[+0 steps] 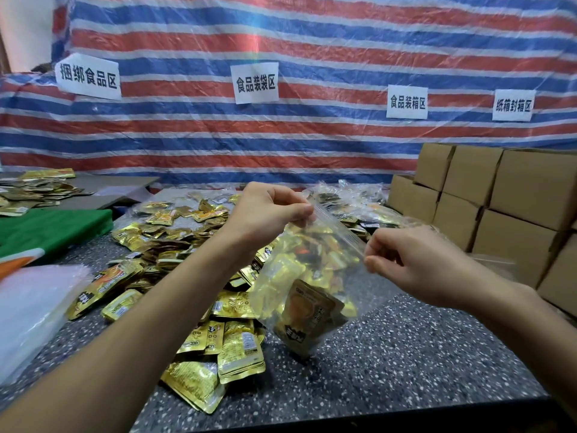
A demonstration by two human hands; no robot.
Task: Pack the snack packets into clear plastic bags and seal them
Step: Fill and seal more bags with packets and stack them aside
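Pinched at its zip ends by left hand and right hand, over table middle: clear bag, filled, seal unclear. Finished bags far; loose snack packets heaped left, unpacked.

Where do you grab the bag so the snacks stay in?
Pinch its top strip, left hand at one end, right hand at the other, from the sides. The bag hangs mouth up with packets low, so nothing spills.
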